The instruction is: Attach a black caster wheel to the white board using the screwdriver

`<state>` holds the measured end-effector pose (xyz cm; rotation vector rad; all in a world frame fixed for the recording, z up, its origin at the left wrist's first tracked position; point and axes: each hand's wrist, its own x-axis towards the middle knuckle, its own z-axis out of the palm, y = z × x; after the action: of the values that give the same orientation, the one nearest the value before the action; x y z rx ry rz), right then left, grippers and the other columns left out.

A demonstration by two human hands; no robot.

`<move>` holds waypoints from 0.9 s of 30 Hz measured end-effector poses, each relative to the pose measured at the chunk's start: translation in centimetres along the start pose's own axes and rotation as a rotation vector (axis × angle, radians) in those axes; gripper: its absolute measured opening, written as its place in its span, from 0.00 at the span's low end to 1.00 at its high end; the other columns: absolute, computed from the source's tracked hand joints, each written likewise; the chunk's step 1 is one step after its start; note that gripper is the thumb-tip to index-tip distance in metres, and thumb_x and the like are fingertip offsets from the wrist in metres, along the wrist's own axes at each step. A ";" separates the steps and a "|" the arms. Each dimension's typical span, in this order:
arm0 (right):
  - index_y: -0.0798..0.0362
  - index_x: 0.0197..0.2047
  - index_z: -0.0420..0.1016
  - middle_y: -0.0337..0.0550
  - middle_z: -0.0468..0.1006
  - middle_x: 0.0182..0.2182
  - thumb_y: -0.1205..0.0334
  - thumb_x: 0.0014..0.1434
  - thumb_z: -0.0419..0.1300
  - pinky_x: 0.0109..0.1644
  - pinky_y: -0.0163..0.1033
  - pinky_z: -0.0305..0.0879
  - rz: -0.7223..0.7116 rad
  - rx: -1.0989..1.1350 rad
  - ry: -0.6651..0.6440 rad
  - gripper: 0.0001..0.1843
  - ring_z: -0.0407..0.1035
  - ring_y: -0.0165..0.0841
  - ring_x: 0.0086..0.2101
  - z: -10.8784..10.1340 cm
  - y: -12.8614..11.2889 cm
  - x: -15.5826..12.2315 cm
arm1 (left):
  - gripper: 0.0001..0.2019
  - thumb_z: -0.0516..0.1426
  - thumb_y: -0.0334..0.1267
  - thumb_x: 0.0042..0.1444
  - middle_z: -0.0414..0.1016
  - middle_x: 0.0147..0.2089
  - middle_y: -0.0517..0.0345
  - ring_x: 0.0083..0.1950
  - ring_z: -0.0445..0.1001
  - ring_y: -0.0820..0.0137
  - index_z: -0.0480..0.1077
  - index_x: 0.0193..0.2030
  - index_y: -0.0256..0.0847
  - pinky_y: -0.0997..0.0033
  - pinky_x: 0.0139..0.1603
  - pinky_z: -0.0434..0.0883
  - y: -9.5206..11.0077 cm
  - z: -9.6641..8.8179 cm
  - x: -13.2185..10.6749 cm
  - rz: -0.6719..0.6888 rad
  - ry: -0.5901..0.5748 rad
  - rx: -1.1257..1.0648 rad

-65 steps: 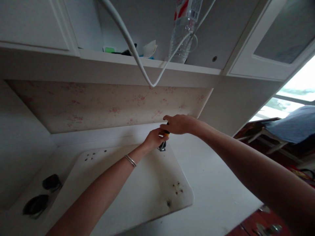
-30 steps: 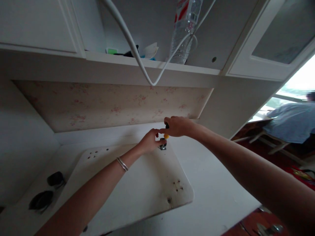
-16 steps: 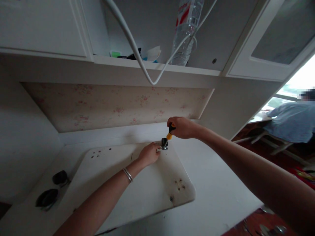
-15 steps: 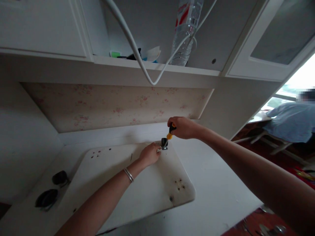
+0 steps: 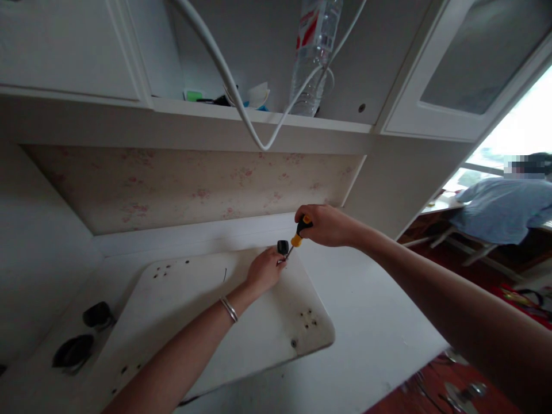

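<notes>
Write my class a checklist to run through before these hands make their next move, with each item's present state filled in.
1. Right hand gripping the screwdriver by its handle: ok.
2. Caster at the far right corner of the board: ok.
3. Screwdriver's tip properly seated: cannot tell; the contact is too small to see.
4. Left hand well clear of that tip: not ok; its fingers are right beside it.
5. Cable clear of both hands: ok, it hangs above them in view.

Screwdriver (image 5: 296,240) of plastic and metal
</notes>
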<state>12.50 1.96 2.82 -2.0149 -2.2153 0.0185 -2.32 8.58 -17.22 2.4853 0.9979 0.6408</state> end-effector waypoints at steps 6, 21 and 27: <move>0.52 0.44 0.76 0.44 0.80 0.37 0.64 0.51 0.60 0.35 0.35 0.60 0.001 0.033 0.009 0.15 0.71 0.33 0.33 -0.2 -0.6 -0.2 | 0.08 0.56 0.36 0.61 0.76 0.45 0.54 0.46 0.75 0.65 0.77 0.43 0.43 0.69 0.49 0.69 -0.5 -0.9 -0.8 -0.002 0.000 0.016; 0.50 0.41 0.74 0.42 0.78 0.27 0.57 0.52 0.62 0.27 0.36 0.62 0.170 0.365 0.109 0.13 0.71 0.33 0.24 0.5 0.6 -1.0 | 0.12 0.51 0.37 0.63 0.76 0.41 0.55 0.42 0.75 0.67 0.77 0.40 0.43 0.68 0.48 0.70 -5.4 -8.7 -7.8 -0.079 0.139 0.046; 0.49 0.47 0.71 0.41 0.78 0.33 0.47 0.53 0.63 0.34 0.40 0.63 0.276 0.396 0.410 0.22 0.70 0.34 0.29 4.0 2.9 -1.6 | 0.12 0.52 0.54 0.59 0.77 0.41 0.70 0.45 0.74 0.63 0.73 0.38 0.55 0.58 0.51 0.71 -14.2 -16.5 -19.9 -0.559 0.418 0.148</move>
<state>14.99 1.07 -1.63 -1.8788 -1.5401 0.0622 -31.70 6.78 -16.16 2.0609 1.8609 0.9331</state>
